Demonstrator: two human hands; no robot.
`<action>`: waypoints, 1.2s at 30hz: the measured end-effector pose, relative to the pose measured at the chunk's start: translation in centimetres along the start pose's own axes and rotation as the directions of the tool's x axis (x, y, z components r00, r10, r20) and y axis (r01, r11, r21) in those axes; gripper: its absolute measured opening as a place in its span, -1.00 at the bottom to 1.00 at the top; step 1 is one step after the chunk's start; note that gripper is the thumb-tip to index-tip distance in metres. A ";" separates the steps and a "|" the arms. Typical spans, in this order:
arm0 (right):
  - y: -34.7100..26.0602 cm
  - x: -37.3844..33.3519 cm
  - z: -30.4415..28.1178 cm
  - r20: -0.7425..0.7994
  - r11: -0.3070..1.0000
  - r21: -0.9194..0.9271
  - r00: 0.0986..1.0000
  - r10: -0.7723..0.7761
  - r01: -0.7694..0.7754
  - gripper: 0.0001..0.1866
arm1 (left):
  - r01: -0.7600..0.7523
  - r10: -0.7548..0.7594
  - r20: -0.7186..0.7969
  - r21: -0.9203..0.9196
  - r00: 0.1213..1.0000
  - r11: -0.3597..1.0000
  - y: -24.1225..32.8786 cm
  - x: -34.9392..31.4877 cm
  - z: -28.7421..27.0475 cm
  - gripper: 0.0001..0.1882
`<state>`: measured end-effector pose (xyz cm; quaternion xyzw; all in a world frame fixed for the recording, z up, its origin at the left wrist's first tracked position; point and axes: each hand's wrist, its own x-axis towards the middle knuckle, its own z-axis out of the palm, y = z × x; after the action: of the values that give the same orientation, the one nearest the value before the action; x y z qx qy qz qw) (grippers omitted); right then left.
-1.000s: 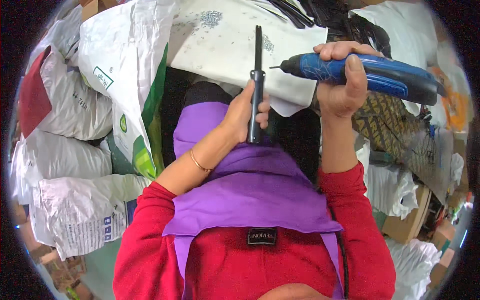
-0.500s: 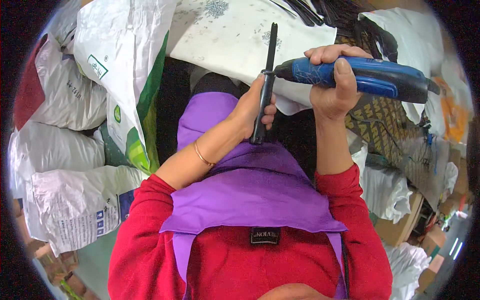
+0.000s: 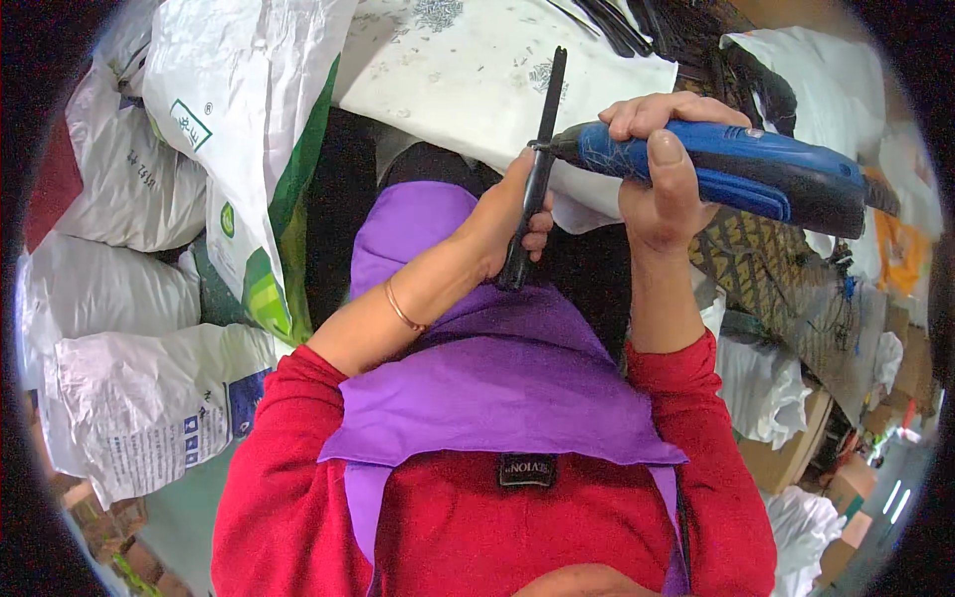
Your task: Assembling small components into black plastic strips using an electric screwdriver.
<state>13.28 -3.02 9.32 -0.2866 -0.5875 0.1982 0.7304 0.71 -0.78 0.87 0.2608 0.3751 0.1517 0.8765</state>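
My left hand (image 3: pixel 510 214) is wrapped round the thicker lower half of a long black plastic part (image 3: pixel 553 95), whose thin upper arm points up and slightly right. A blue and black electric screwdriver (image 3: pixel 761 164) lies in the grip of my right hand (image 3: pixel 662 174), fingers over its top and thumb across its near side. Its nose points left and meets the black part at the joint just above my left fingers. Whether a screw sits at the tip is hidden. The part is held above the purple apron (image 3: pixel 497 398) on my lap.
Ahead lies a white sheet (image 3: pixel 418 80) with small metal screws (image 3: pixel 438 14) in loose piles. Black strips (image 3: pixel 612 28) rest at its far right. Stuffed white sacks (image 3: pixel 139 398) stand on the left; a patterned brown sheet (image 3: pixel 741 249) and more white bags (image 3: pixel 761 388) are on the right.
The screwdriver's rear end has dipped and moved right, tilting the tool more. The black part leans slightly further right. Both hands keep their grips.
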 end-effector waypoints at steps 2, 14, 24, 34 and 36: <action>0.0 0.2 -0.2 0.029 1.000 -0.025 1.000 -0.011 0.012 -0.69 | 0.014 -0.014 0.012 -0.007 1.000 1.000 0.1 -0.1 0.0 -0.42; 1.1 3.4 2.2 0.108 0.986 -0.051 0.981 0.162 -0.157 -0.90 | -0.115 0.114 0.028 0.074 0.993 0.991 0.0 -0.6 -0.1 -0.74; 0.7 3.9 -0.4 0.261 0.987 0.114 0.962 0.082 -0.115 -0.74 | -0.059 0.058 0.036 0.051 0.998 0.997 1.0 -0.8 -0.5 -0.70; 0.7 0.7 -3.8 0.035 0.901 -0.282 0.942 -0.334 0.330 -0.70 | -0.013 0.015 0.030 -0.071 0.999 0.997 0.9 -0.9 0.3 -0.66; 0.8 0.4 -3.5 -0.012 0.926 -0.247 0.954 -0.299 0.287 -0.75 | -0.018 0.020 0.031 -0.060 0.999 0.998 0.8 -0.8 0.1 -0.65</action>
<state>16.80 -2.76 8.60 -0.2874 -0.6251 0.0065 0.7257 0.19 -0.58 1.85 0.2403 0.3541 0.1672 0.8882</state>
